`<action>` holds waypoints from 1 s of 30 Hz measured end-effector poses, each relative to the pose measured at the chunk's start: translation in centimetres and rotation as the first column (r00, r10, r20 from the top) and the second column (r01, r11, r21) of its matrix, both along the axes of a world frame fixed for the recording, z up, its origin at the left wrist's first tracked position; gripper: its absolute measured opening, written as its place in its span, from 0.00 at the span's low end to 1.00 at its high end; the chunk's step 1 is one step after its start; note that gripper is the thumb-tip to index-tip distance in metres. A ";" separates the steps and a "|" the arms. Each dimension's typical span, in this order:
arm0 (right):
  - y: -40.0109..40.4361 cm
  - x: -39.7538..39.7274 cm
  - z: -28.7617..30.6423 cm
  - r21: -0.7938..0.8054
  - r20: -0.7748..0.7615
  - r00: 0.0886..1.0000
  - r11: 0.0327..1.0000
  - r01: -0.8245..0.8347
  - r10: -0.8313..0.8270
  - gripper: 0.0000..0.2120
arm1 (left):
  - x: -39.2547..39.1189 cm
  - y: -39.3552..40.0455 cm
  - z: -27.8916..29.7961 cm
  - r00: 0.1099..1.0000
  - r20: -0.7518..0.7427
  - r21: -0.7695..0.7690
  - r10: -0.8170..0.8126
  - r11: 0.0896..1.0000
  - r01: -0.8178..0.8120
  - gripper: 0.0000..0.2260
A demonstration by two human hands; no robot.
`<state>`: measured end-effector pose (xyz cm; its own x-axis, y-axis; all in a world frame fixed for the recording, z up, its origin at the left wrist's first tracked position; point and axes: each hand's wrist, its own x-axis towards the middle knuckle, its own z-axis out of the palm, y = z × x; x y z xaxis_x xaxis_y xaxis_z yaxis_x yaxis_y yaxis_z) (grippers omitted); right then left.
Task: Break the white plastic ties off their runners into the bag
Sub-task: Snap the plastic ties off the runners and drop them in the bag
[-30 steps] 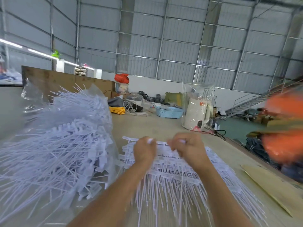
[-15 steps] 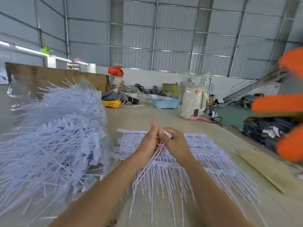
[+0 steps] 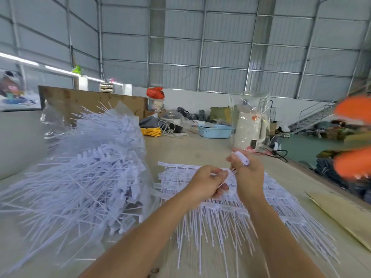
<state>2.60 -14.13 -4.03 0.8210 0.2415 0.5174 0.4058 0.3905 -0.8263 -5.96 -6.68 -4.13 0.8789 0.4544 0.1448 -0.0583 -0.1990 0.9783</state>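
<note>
At frame centre the left hand (image 3: 207, 182) and right hand (image 3: 246, 173) each pinch thin white plastic ties (image 3: 242, 158) above the runner pile (image 3: 220, 209); the clear plastic bag (image 3: 84, 177) lies left; snapped ties could scatter onto the table, missing its mouth.

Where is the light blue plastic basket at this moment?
In the head view the light blue plastic basket stands far back on the table, right of centre, between the yellow cord coil and the bagged white kettle.

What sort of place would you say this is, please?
Probably a factory shed or warehouse: grey corrugated metal walls, a metal staircase, and a clear plastic bag heaped with white plastic ties on the wooden worktable.
</note>
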 end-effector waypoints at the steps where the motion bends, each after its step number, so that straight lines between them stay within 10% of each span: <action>1: -0.3 0.2 0.3 0.093 -0.065 0.997 0.995 -0.044 0.050 0.04 | -0.1 -0.4 0.4 0.996 0.058 0.083 0.062 0.994 -0.066 0.10; 4: -0.7 1.2 0.8 0.259 -0.265 0.920 0.941 -0.219 0.288 0.10 | -0.9 -0.6 2.6 0.906 0.329 0.063 0.267 0.951 -0.303 0.12; 9: -0.2 1.3 -1.3 -0.064 -0.274 0.954 0.987 -0.145 0.122 0.09 | -6.5 3.3 5.5 0.704 0.597 0.214 0.383 0.770 -0.601 0.08; 14: 0.7 0.7 -2.7 -0.193 -0.170 0.979 0.970 -0.147 0.115 0.09 | -15.3 10.5 2.3 0.503 0.613 0.433 0.609 0.273 -0.859 0.12; 17: 0.9 0.6 -2.9 -0.220 -0.140 0.983 0.964 -0.151 0.122 0.06 | -18.5 14.7 0.3 0.441 0.376 0.718 0.815 0.044 -0.694 0.16; 20: 1.0 0.6 -3.1 -0.282 -0.089 0.989 0.949 -0.139 0.118 0.04 | -19.3 16.2 0.4 0.342 0.045 0.913 0.939 0.100 -0.396 0.17; 25: 1.2 1.5 -4.3 -0.556 0.213 0.977 0.820 0.134 -0.015 0.07 | -17.1 14.6 3.5 0.152 -0.019 0.996 0.988 0.031 -0.078 0.15; 28: 0.8 2.4 -4.9 -0.729 0.488 0.873 0.560 0.393 0.023 0.16 | -14.0 11.6 4.4 0.371 0.205 0.974 0.906 -0.151 -0.170 0.12; 30: 0.5 2.4 -5.3 -0.786 0.525 0.842 0.451 0.423 0.124 0.17 | -11.1 9.1 4.0 0.725 0.309 0.915 0.615 0.015 -0.402 0.11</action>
